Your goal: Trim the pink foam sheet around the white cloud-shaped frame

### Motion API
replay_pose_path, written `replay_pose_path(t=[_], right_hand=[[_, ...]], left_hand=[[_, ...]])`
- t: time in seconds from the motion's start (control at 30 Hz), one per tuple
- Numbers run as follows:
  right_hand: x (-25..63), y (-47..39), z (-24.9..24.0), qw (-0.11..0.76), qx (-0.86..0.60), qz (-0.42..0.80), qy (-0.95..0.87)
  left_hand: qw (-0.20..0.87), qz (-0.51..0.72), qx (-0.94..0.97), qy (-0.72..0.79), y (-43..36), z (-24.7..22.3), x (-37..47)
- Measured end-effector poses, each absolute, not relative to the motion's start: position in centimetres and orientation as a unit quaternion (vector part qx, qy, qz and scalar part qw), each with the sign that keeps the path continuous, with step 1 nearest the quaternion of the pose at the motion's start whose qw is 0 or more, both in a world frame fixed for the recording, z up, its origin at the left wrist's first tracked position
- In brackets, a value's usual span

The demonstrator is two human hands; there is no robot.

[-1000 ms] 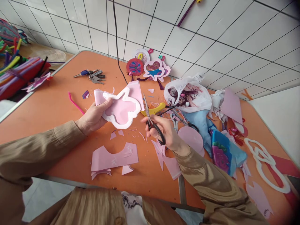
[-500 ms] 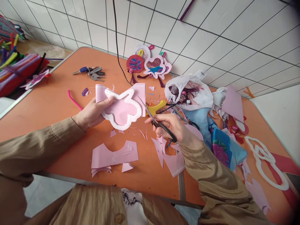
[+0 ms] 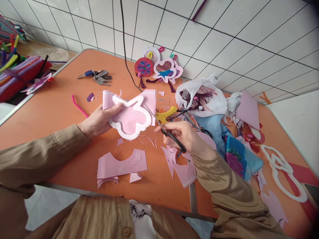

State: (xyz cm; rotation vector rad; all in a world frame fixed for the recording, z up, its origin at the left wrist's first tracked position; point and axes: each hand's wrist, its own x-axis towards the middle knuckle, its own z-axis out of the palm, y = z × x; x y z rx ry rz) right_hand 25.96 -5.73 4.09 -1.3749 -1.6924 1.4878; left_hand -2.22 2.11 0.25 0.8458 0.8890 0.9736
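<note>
My left hand [image 3: 101,120] pinches the left side of a pink sheet [image 3: 131,119] together with a white, wavy-edged foam frame [image 3: 129,135] on it. The sheet sticks out past the frame at the upper left and on the right. In my right hand [image 3: 178,134] is a pair of black-handled scissors [image 3: 174,139], its blades pointing up and left onto the right part of the frame and sheet. Whether the blades are parted is hard to make out. Below lie cut pink pieces [image 3: 122,164] and more pink scraps [image 3: 185,174] on the orange table [image 3: 82,162].
A yellow glue gun [image 3: 165,115] lies just behind my right hand. Keys [image 3: 97,77] sit at the back left, finished-looking ornaments [image 3: 164,70] lean by the tiled wall, and a white plastic bag [image 3: 201,96] holds tassels. White foam outlines [image 3: 286,176] lie at the far right.
The pink sheet and frame have shifted slightly right and down with my left hand. The scissor blades now reach farther left over the frame's right part, and the handles have tilted slightly.
</note>
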Motion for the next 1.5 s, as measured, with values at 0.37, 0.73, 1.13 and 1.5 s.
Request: replay_pose_path(t=[0.37, 0.73, 1.13, 1.5], right_hand=[[25.3, -5.7, 4.6, 0.253, -0.546, 0.515, -0.61], [25.2, -5.6, 5.1, 0.254, -0.551, 0.504, -0.614], [25.4, -5.5, 5.4, 0.231, -0.528, 0.447, -0.684], [25.9, -5.4, 5.2, 0.228, -0.518, 0.426, -0.706]], left_hand=[[0.711, 0.434, 0.397, 0.384, 2.2, -0.2, -2.4], [0.749, 0.417, 0.367, 0.36, 2.5, -0.4, -2.8], [0.752, 0.408, 0.38, 0.351, 2.7, -0.5, -2.9], [0.75, 0.41, 0.377, 0.355, 2.6, -0.1, -2.8]])
